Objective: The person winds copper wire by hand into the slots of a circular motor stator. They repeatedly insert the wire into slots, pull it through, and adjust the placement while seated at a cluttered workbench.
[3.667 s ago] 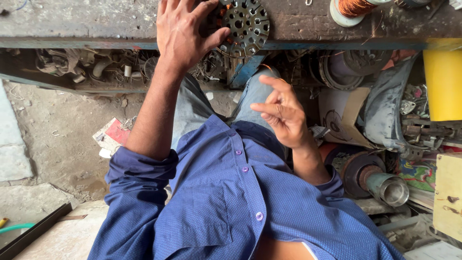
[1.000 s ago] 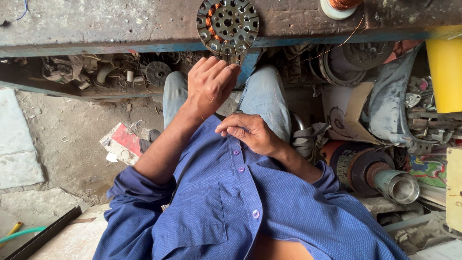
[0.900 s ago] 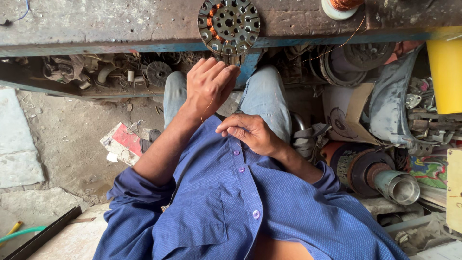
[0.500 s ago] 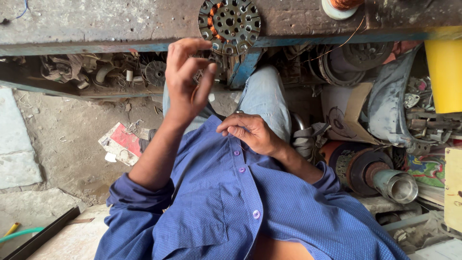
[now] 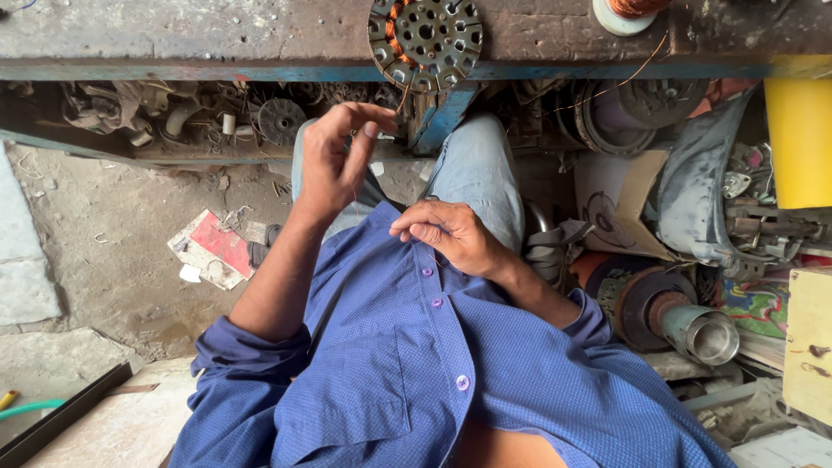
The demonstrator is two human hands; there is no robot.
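Observation:
A round metal stator (image 5: 425, 35) with holes and copper windings lies at the edge of the worn workbench (image 5: 217, 39). My left hand (image 5: 338, 160) is raised just below it, thumb and fingers pinched on a thin copper wire (image 5: 404, 95) that runs up to the stator. My right hand (image 5: 446, 234) rests against my blue shirt at the chest, its fingertips pressed together on the same fine strand. A spool of copper wire (image 5: 628, 10) stands on the bench to the right, with a strand trailing down from it.
Under the bench a shelf (image 5: 173, 130) holds rusty parts and pulleys. A yellow container (image 5: 799, 130), a metal motor cylinder (image 5: 693, 325) and scrap crowd the right. Red and white paper (image 5: 217, 247) lies on the dirt floor at left, with a green hose (image 5: 35, 407) beyond.
My left hand rose from my knee towards the stator and pinched the wire. My right hand stayed at my chest. The view shifted slightly.

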